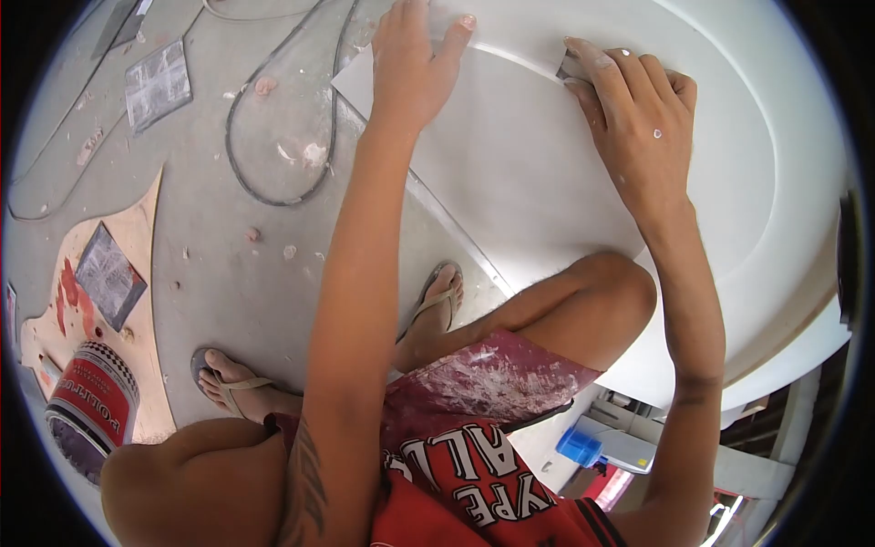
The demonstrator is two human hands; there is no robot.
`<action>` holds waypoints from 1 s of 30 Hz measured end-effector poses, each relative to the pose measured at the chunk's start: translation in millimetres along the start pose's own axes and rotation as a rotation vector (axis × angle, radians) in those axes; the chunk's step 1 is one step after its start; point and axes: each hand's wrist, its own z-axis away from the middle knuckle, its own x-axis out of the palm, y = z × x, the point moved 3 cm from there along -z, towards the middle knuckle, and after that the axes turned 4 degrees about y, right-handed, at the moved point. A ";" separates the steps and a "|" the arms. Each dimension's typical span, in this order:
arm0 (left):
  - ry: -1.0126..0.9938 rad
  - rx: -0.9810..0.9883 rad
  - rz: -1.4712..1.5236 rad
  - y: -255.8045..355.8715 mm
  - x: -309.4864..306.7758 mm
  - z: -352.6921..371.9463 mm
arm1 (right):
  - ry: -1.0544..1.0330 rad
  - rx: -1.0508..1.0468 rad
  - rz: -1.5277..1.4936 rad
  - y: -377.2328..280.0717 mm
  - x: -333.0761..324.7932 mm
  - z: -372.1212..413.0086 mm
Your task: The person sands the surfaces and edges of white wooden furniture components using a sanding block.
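floor (228,264): grey concrete, stained | cable (273,173) looped | daylight

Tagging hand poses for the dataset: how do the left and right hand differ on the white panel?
The left hand lies flat with fingers straight, holding nothing; the right hand curls its fingers over a small grey pad. The left hand sits near the edge of the white panel, by the floor; the right hand is further in. Both press on the panel with arms stretched out.
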 end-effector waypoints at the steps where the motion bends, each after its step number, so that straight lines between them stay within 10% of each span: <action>1: 0.006 -0.008 0.006 -1.5 0.0 -0.4 | 0.015 0.000 0.009 0.0 -0.2 0.3; 30: 0.044 -0.016 0.035 -13.0 5.3 3.7 | -0.082 0.001 0.076 -9.4 3.3 -9.2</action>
